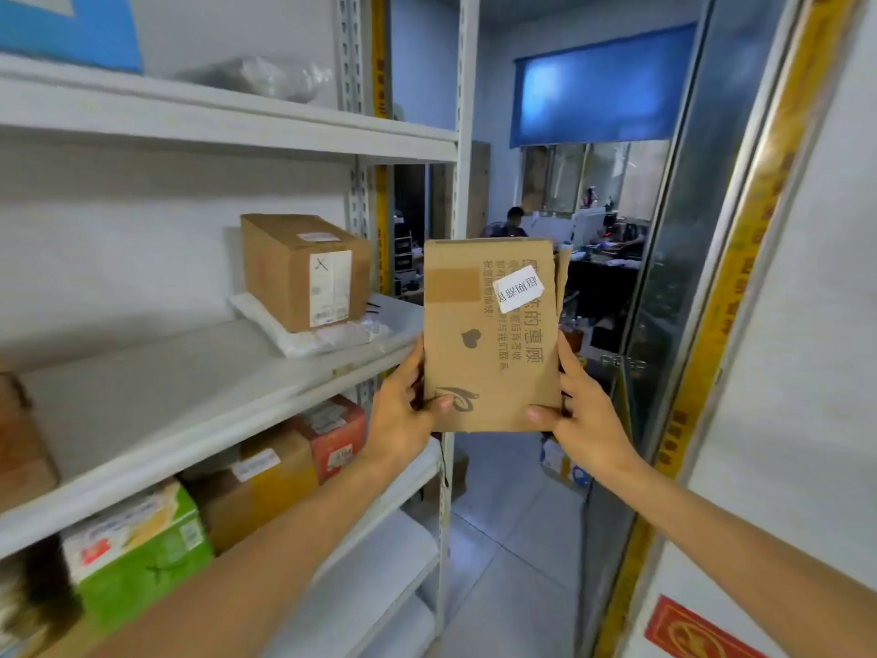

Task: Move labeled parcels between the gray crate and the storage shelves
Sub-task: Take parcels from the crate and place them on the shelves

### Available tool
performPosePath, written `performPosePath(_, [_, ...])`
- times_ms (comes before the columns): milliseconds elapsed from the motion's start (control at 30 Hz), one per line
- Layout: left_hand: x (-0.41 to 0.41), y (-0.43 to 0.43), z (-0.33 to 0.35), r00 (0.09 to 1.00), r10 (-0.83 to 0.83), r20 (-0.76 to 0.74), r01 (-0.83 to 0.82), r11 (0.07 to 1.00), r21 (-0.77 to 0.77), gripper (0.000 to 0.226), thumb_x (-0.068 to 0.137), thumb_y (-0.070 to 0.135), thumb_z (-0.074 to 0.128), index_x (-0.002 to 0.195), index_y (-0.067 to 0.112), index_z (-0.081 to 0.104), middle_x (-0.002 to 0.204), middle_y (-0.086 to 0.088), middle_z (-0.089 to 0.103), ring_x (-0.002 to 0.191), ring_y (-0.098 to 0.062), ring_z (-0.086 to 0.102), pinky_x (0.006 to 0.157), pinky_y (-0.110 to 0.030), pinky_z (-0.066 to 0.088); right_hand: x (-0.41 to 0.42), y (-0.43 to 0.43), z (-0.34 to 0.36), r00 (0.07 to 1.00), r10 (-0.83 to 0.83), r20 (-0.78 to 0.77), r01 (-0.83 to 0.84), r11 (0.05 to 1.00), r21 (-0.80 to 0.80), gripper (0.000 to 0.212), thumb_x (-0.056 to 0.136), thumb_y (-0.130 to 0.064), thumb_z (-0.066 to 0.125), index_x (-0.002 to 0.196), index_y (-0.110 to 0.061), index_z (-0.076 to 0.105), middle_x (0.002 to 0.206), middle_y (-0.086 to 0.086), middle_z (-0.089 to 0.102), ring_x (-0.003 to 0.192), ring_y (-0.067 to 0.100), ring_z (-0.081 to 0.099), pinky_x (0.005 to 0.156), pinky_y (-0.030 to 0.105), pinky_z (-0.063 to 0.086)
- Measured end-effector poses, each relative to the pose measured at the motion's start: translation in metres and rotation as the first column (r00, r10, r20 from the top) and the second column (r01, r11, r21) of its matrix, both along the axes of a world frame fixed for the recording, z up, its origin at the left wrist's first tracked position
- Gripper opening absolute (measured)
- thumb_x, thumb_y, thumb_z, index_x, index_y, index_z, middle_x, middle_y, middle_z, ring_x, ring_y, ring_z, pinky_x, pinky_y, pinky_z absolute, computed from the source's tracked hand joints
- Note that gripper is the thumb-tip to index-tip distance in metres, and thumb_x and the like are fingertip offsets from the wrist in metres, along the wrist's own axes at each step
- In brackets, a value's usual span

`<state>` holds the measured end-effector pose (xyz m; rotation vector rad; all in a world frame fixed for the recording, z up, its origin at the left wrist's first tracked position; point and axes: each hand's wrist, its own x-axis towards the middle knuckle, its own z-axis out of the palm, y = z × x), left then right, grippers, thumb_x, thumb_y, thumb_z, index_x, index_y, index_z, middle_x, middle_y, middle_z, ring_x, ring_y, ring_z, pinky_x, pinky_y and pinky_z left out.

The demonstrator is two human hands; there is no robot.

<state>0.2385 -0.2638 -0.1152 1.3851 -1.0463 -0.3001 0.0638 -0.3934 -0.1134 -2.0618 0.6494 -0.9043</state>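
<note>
I hold a flat brown cardboard parcel [489, 334] upright in front of me, just right of the shelf unit's front post. It carries printed text, a tape strip and a white label. My left hand [403, 410] grips its lower left edge, thumb on the front. My right hand [581, 415] grips its lower right edge, thumb on the front as well. The white storage shelves [199, 387] fill the left side. The gray crate is out of view.
A labeled brown box [303, 270] sits on a white padded bag [332, 337] on the middle shelf. Lower shelves hold a green box [142, 548], a brown box [256, 486] and a red box [337, 436]. A glass door frame [664, 325] stands at right; a person sits far behind.
</note>
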Motion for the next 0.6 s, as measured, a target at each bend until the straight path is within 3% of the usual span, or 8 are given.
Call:
performPosePath(67, [-0.022, -0.025, -0.010, 0.996, -0.094, 0.001, 0.094, 0.995, 0.018, 0.086, 0.079, -0.018, 0.064, 0.146, 0.026, 0.034, 0.127, 0.015, 0.058, 0.121, -0.004, 0.054, 0.099, -0.018, 0.046, -0.035, -0.007, -0.006, 0.995, -0.093, -0.022, 0.093, 0.996, -0.006, 0.108, 0.081, 0.009, 0.067, 0.152, -0.040, 0.002, 0.136, -0.010, 0.055, 0.127, 0.011, 0.050, 0.107, 0.044, 0.043])
performPosePath(133, [-0.041, -0.046, -0.017, 0.980, -0.199, 0.007, 0.199, 0.979, 0.038, 0.088, 0.079, -0.017, 0.064, 0.150, 0.023, 0.029, 0.128, 0.020, 0.055, 0.126, -0.004, 0.049, 0.101, -0.016, 0.043, -0.066, -0.008, -0.013, 0.981, -0.193, -0.026, 0.193, 0.981, -0.022, 0.107, 0.081, 0.010, 0.066, 0.151, -0.040, 0.003, 0.134, -0.011, 0.056, 0.127, 0.010, 0.050, 0.107, 0.036, 0.044])
performPosePath(233, [-0.070, -0.076, -0.024, 0.933, -0.358, 0.033, 0.355, 0.932, 0.069, 0.091, 0.079, -0.015, 0.065, 0.151, 0.024, 0.028, 0.132, 0.023, 0.052, 0.128, -0.002, 0.047, 0.107, -0.028, 0.042, -0.112, 0.000, -0.023, 0.932, -0.361, -0.011, 0.361, 0.932, -0.042, 0.104, 0.082, 0.013, 0.063, 0.149, -0.040, 0.004, 0.131, -0.013, 0.055, 0.122, 0.012, 0.052, 0.093, 0.014, 0.047])
performPosePath(367, [-0.120, -0.101, -0.028, 0.855, -0.517, 0.019, 0.512, 0.851, 0.116, 0.092, 0.077, -0.017, 0.066, 0.150, 0.024, 0.028, 0.135, 0.009, 0.055, 0.123, -0.009, 0.054, 0.103, -0.032, 0.046, -0.168, 0.019, -0.035, 0.838, -0.545, -0.014, 0.545, 0.838, 0.006, 0.101, 0.085, 0.011, 0.059, 0.151, -0.044, 0.006, 0.135, -0.006, 0.056, 0.118, 0.016, 0.058, 0.090, 0.028, 0.055])
performPosePath(500, [-0.174, -0.113, -0.037, 0.756, -0.654, 0.036, 0.638, 0.748, 0.185, 0.091, 0.079, -0.010, 0.070, 0.151, 0.022, 0.024, 0.138, 0.002, 0.055, 0.122, -0.009, 0.053, 0.106, -0.032, 0.043, -0.217, 0.046, -0.050, 0.716, -0.696, -0.058, 0.698, 0.714, 0.044, 0.103, 0.086, 0.005, 0.061, 0.150, -0.049, 0.002, 0.135, -0.002, 0.056, 0.121, 0.021, 0.055, 0.099, 0.046, 0.050])
performPosePath(600, [-0.218, -0.115, -0.051, 0.648, -0.761, 0.020, 0.741, 0.637, 0.211, 0.090, 0.080, -0.008, 0.070, 0.152, 0.022, 0.024, 0.141, 0.004, 0.051, 0.124, -0.008, 0.050, 0.105, -0.026, 0.041, -0.254, 0.075, -0.068, 0.605, -0.791, -0.090, 0.796, 0.601, 0.071, 0.103, 0.086, 0.004, 0.061, 0.151, -0.047, -0.001, 0.141, -0.006, 0.052, 0.125, 0.019, 0.052, 0.101, 0.043, 0.049])
